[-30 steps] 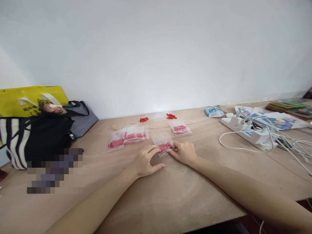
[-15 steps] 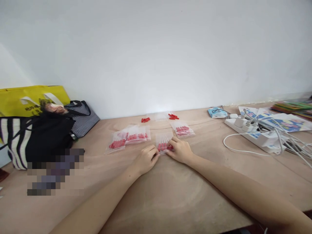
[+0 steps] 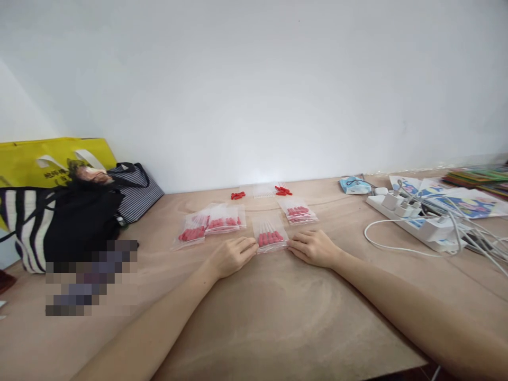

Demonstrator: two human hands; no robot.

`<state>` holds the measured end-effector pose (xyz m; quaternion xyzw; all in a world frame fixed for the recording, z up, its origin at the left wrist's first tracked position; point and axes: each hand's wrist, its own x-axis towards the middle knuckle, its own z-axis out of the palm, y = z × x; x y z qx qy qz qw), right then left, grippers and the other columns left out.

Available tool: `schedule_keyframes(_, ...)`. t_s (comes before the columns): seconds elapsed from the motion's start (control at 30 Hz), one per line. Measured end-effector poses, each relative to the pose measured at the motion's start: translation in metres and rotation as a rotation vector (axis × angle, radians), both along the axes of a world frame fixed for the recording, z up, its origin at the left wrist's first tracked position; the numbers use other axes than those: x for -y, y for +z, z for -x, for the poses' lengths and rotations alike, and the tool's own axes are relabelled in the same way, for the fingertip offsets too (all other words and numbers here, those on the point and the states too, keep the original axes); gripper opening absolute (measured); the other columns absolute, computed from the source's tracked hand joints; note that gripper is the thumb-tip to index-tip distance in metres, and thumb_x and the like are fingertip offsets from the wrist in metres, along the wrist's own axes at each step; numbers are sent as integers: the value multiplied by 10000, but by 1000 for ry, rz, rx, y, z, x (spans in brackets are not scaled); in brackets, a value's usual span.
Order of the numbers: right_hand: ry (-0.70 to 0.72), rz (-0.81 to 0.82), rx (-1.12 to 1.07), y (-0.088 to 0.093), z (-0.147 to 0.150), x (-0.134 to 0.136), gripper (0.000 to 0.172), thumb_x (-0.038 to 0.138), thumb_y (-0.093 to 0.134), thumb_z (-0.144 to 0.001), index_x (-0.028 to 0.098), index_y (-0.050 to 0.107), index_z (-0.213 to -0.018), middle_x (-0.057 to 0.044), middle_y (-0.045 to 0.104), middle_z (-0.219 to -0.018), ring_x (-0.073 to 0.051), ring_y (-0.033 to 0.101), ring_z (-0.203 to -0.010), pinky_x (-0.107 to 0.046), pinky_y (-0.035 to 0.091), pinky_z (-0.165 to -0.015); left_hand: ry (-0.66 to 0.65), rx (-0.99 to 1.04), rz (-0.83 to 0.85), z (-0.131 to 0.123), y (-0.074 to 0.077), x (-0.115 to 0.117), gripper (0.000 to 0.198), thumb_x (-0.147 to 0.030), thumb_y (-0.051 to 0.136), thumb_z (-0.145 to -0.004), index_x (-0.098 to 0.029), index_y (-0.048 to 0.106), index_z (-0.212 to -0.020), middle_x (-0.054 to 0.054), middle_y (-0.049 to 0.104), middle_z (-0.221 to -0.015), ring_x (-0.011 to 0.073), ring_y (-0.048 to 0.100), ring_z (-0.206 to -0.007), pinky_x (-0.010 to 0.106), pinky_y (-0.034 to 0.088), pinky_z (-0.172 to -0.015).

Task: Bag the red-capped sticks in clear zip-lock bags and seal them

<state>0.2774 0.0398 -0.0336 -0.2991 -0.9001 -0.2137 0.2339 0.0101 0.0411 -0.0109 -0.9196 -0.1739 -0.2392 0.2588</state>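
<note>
A clear zip bag lies flat on the table between my hands, with a row of small red pieces showing through its near end and pale thin streaks above them. My left hand has its fingers closed together at the bag's left near corner. On the other side, my right hand rests with its fingers stretched out and slightly apart, their tips at the right near corner. Behind it is a stack of similar filled bags. More filled bags overlap to the left, one bag at their edge.
Two small piles of loose red pieces lie near the wall, with clear bags between them. At right are a white power strip with cables, a blue mask and printed sheets. Bags stand at left.
My right hand has let go of the red pieces in the bag and moved right, its fingers straightening. My left hand stays at the left corner with its fingers slightly straighter.
</note>
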Motion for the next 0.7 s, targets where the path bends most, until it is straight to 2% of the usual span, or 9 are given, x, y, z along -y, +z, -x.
schedule_keyframes(0.2,-34,16,-20,0,15,-15,262,235,376,-857,170,599,-738,-16,582,-675,-102,493,-612,-239,286,-529,-5,51,-8,-9,-6,-10,188,-136,386,-859,-126,568,-905,73,629,-876,147,610,-772,248,519,-672)
schedule_keyframes(0.37,-4,28,-103,0,17,-19,273,240,347,-872,162,591,-779,-26,576,-698,-98,488,-621,-229,300,-541,25,88,-18,-8,-9,-19,232,-107,355,-865,-116,586,-853,69,644,-822,142,619,-711,251,530,-626)
schedule_keyframes(0.53,36,-38,-67,0,15,-19,276,277,373,-870,175,600,-750,-31,575,-680,-115,495,-665,-241,298,-560,13,111,16,-5,-10,-18,239,-103,363,-861,-119,592,-796,62,647,-802,134,618,-686,234,524,-605)
schedule_keyframes(0.7,29,-115,7,-1,16,-21,300,192,368,-863,161,566,-639,-20,537,-600,-108,450,-600,-253,251,-527,-17,101,-8,-6,-8,-18,218,-108,391,-856,-126,593,-777,52,650,-785,127,612,-675,230,507,-597)
